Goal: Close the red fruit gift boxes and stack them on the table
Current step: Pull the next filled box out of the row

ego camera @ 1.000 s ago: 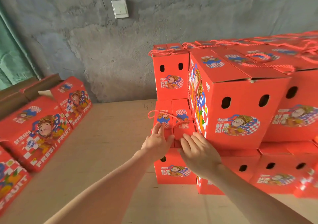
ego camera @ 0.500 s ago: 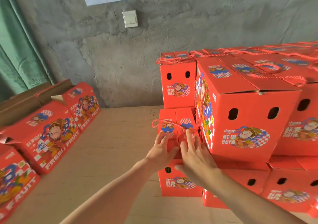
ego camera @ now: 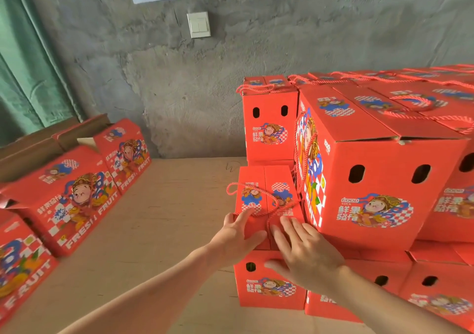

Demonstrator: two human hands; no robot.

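Red fruit gift box (ego camera: pixel 256 177) is being pressed closed under both grips at the left front corner of the stack.

Both bare forearms are reaching forward from the lower edge and converging on the box top. The left grip (ego camera: pixel 230 241) is lying released, fingers straight on the left lid flap and thumb stretching toward the centre seam. The right grip (ego camera: pixel 307 259) is also released, fingers spreading flat on the right flap while its thumb is hanging over the front face. The rope handle (ego camera: pixel 232 186) is lying looped across the lid just beyond the fingertips. The box is standing on the plywood table (ego camera: pixel 166 218), touching the taller pile of closed boxes (ego camera: pixel 372 179) on its right. Open-flapped boxes (ego camera: pixel 71 197) are lying on their sides well apart at the left.
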